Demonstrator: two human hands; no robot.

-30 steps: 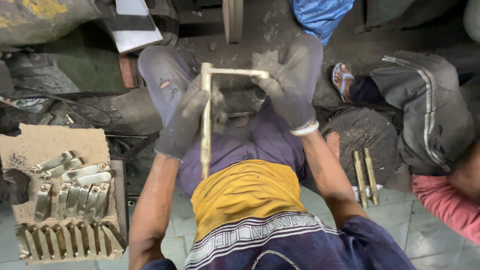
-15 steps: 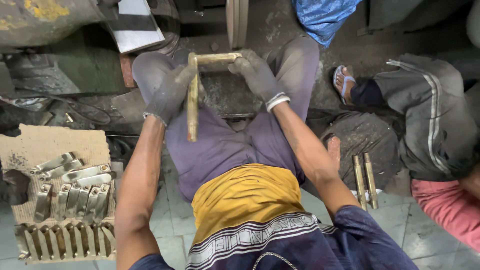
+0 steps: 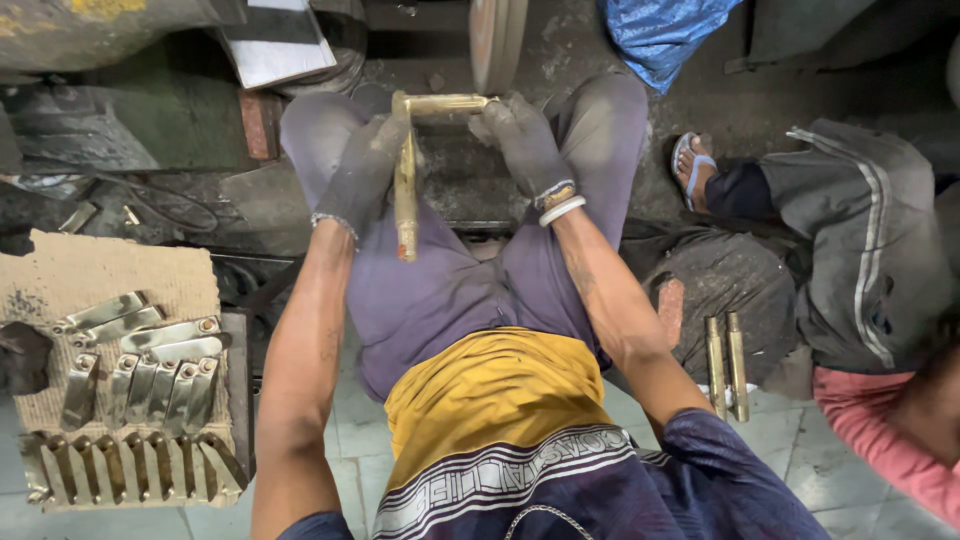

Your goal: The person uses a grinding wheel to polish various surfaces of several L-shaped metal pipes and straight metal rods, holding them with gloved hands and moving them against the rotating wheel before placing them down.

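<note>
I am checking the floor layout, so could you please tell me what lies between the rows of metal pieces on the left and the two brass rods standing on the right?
In the head view, the seated person's lap lies between them: yellow shirt and purple trousers.

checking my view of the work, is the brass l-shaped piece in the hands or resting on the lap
In the hands: the left hand grips the brass piece at its long leg, the right hand its short leg, held near the wheel.

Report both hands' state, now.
Left hand: closed on the brass piece.
Right hand: closed on the brass piece's short arm.
</note>
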